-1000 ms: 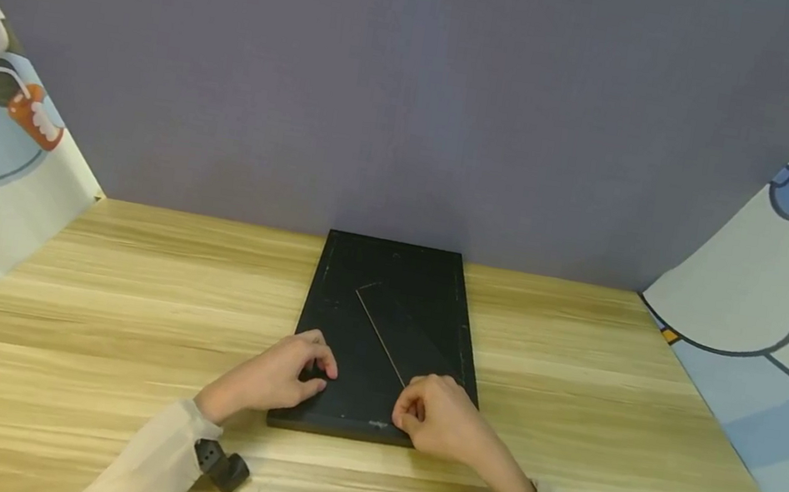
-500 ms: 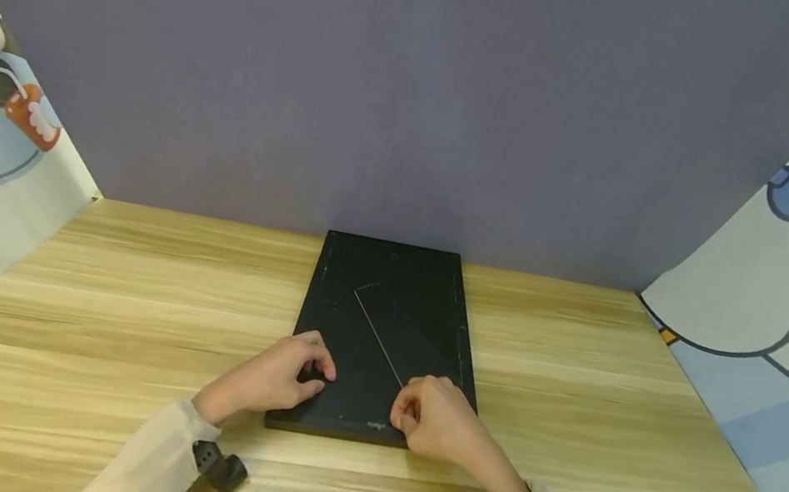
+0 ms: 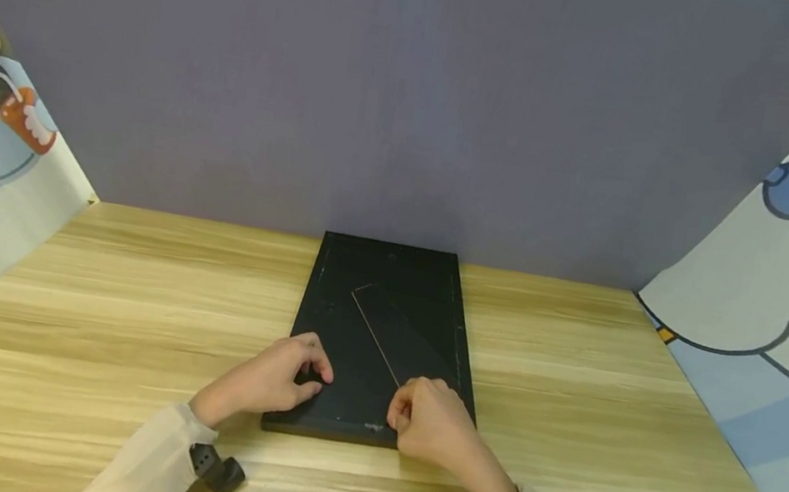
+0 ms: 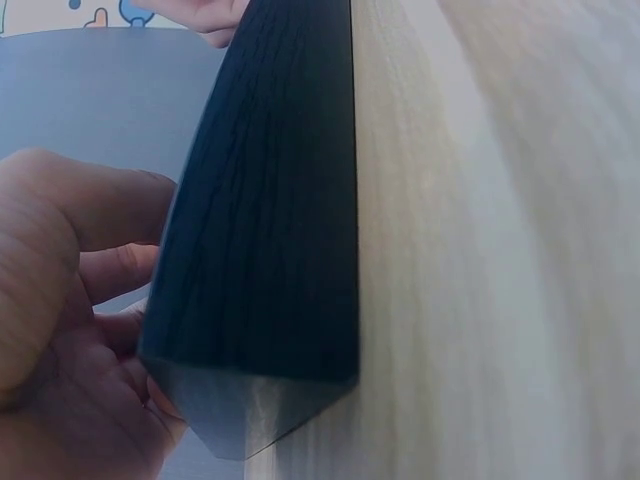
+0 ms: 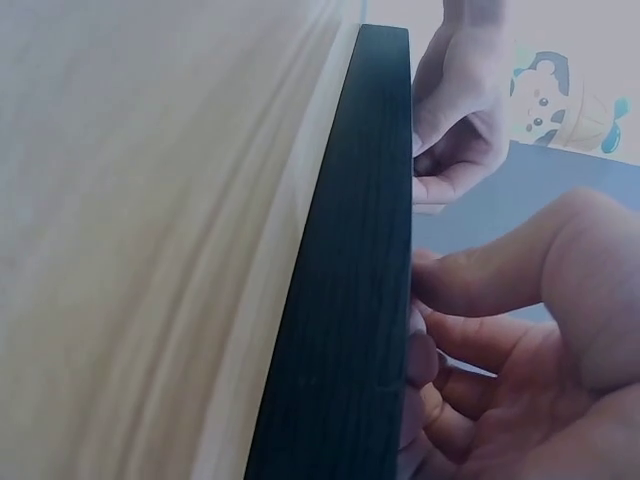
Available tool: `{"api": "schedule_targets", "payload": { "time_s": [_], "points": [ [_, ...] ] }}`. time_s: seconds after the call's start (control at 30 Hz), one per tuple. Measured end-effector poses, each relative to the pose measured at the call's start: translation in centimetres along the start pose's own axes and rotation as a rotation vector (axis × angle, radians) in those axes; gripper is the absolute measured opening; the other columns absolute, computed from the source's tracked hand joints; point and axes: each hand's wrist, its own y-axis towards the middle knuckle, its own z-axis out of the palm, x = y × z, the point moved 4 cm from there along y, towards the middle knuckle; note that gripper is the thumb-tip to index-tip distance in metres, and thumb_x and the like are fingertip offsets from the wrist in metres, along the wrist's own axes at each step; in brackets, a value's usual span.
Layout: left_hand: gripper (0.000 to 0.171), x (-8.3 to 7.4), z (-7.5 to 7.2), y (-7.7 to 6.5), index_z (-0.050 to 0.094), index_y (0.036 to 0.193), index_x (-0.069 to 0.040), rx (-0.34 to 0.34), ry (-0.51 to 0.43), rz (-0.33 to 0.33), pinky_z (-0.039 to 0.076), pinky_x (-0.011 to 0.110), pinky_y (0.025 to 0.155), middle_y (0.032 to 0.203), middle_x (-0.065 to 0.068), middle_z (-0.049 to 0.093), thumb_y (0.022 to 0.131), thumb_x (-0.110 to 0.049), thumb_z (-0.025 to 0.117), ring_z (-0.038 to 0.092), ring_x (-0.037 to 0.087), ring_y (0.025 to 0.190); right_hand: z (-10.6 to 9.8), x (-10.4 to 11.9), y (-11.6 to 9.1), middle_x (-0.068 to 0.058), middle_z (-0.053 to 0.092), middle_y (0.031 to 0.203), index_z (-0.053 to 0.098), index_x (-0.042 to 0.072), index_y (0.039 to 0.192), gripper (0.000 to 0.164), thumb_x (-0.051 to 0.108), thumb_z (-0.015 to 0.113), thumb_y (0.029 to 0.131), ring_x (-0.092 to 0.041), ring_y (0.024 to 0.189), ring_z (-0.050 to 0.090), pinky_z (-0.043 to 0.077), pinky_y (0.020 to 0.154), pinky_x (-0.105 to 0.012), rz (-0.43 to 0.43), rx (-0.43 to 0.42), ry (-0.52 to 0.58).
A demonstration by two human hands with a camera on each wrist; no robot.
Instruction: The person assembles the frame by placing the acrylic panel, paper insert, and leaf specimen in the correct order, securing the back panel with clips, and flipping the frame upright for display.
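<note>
A black rectangular board (image 3: 366, 343) lies flat on the table. On it, at a slant, is a thin dark see-through sheet (image 3: 401, 331). Its left edge shows as a fine pale line, and its near end is hidden by my right hand (image 3: 432, 421). The curled thumb and fingers of that hand pinch at this near end, low over the board's right front corner; the contact itself is hidden. My left hand (image 3: 281, 373) rests on the board's left front part, its fingers loosely bent and holding nothing. The left wrist view shows the board's front side (image 4: 270, 200) beside that hand.
The board stands on a wood-grain table (image 3: 151, 304), its far end close to a grey wall (image 3: 400, 95). Panels with cartoon prints (image 3: 762, 272) flank the table at left and right. Black wrist cameras (image 3: 218, 473) sit below both sleeves.
The whole view shifts slightly. My right wrist and forearm come a little to the left, while the fingers stay at the sheet's near end. The left hand keeps its place on the board.
</note>
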Motion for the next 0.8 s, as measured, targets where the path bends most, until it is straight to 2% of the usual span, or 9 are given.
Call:
{"api": "schedule_targets", "payload": {
  "time_s": [0.2,0.5,0.8],
  "points": [
    [0.012,0.0,-0.1,0.0,0.068,0.088,-0.009,-0.012,0.007,0.011,0.045,0.021,0.066,0.087,-0.001,0.057,0.081,0.001,0.067,0.049,0.008,0.075,0.0,0.2,-0.1,0.007,0.051,0.067,0.062,0.018,0.062,0.026,-0.007,0.057,0.069,-0.011,0.06,0.044,0.036,0.052,-0.024,0.014,0.0,0.019],
    [0.01,0.0,0.0,-0.1,0.068,0.089,-0.009,-0.003,0.0,0.002,0.046,0.021,0.067,0.089,-0.001,0.056,0.083,-0.001,0.068,0.05,0.007,0.076,-0.7,-0.2,-0.2,0.007,0.057,0.066,0.07,0.013,0.067,0.02,-0.002,0.067,0.079,-0.004,0.056,0.045,0.04,0.051,-0.02,-0.094,0.004,0.083],
    [0.009,0.3,-0.2,-0.1,0.068,0.089,-0.008,-0.023,0.002,0.013,0.047,0.022,0.068,0.09,0.0,0.056,0.083,-0.001,0.068,0.051,0.009,0.077,-1.8,-0.6,0.2,0.008,0.059,0.066,0.073,0.012,0.073,0.011,0.005,0.071,0.081,0.002,0.054,0.046,0.041,0.053,-0.018,-0.144,0.002,0.133]
  ]
}}
